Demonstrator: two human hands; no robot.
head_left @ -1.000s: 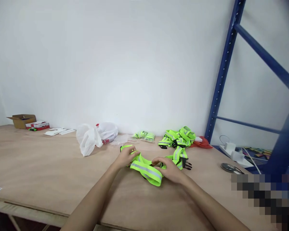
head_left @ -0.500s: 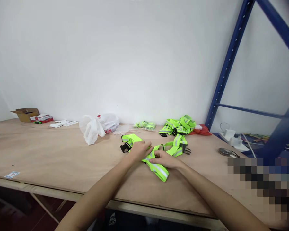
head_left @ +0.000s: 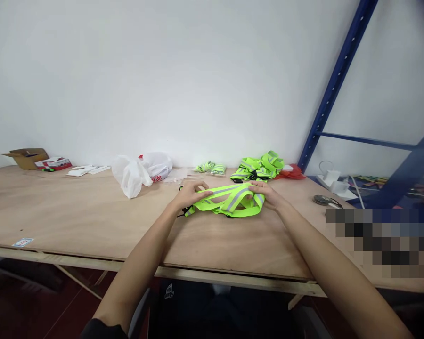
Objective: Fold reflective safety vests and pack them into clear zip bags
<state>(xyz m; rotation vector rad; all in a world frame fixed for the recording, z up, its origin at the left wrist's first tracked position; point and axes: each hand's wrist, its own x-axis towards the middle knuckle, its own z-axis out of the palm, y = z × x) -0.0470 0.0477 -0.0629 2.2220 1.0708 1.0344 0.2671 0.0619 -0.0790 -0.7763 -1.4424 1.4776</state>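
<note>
A neon yellow-green reflective strap harness (head_left: pixel 229 200) with silver stripes stretches between my two hands over the wooden table. My left hand (head_left: pixel 191 194) grips its left end, thumb laid along the band; part of a black buckle (head_left: pixel 184 212) shows just below that hand. At the other end, my right hand (head_left: pixel 265 193) pinches the webbing, and loops of it hang beneath the fingers. Farther back lies a pile of similar reflective straps (head_left: pixel 257 168) with black buckles. Left of the pile are small clear packets of folded neon straps (head_left: pixel 211 168).
White plastic bags (head_left: pixel 131 176) stand toward the back, left of centre. An open cardboard box (head_left: pixel 28 158) and a red-and-white box (head_left: pixel 53 163) are at far left. On the right are a red bag (head_left: pixel 292 171), a round dark object (head_left: pixel 322 200), white plugs (head_left: pixel 334 181) and a blue rack post (head_left: pixel 334 89).
My hands have moved apart, the right one outward and up, the left one to the left. The harness, bunched and spread on the table before, is now drawn out sideways between them.
</note>
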